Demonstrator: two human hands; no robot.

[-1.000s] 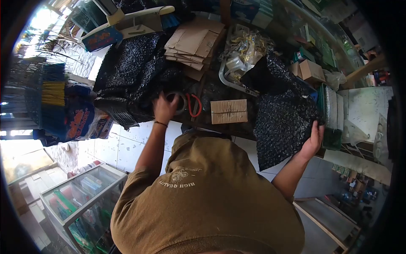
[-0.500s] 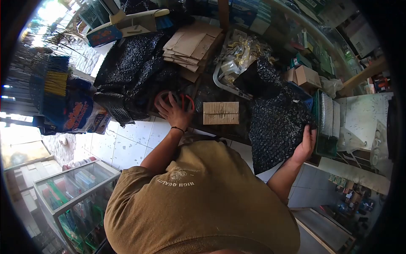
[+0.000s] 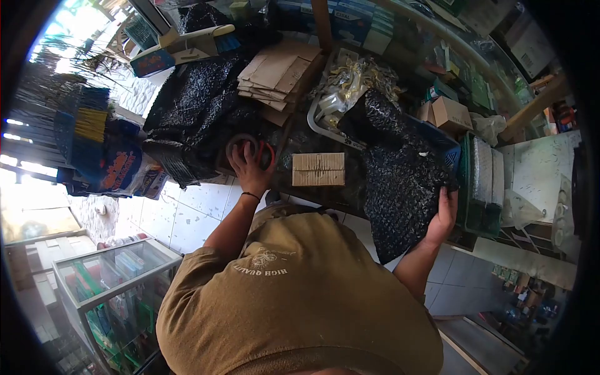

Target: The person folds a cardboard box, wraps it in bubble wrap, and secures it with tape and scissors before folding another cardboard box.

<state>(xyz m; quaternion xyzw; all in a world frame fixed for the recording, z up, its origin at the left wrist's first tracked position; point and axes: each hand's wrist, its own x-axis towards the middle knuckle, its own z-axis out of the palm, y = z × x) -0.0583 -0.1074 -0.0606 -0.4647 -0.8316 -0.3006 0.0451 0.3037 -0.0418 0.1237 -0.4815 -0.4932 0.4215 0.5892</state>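
My left hand [image 3: 249, 172] rests over a dark roll of tape [image 3: 232, 142], fingers stretched across it. Right beside those fingers lie scissors with red handles [image 3: 270, 157]. My right hand [image 3: 441, 220] grips the right edge of a sheet of black bubble wrap [image 3: 400, 194], thumb on top and the other fingers hidden underneath. The sheet drapes over the table's front edge. Between my hands a small cardboard box [image 3: 319, 169] sits on the dark tabletop, its flaps meeting along a middle seam.
Flattened cardboard [image 3: 278, 72] is stacked at the back, beside a white tray [image 3: 319, 127] of small packets. More black bubble wrap [image 3: 200, 100] lies left. A green basket [image 3: 478, 215] stands at the right, and a glass display case [image 3: 119, 275] is behind me on the left.
The view has shifted slightly. My left fingers have drawn closer together over the tape roll, and more of the red scissor handles shows. My right hand keeps its hold on the bubble wrap.
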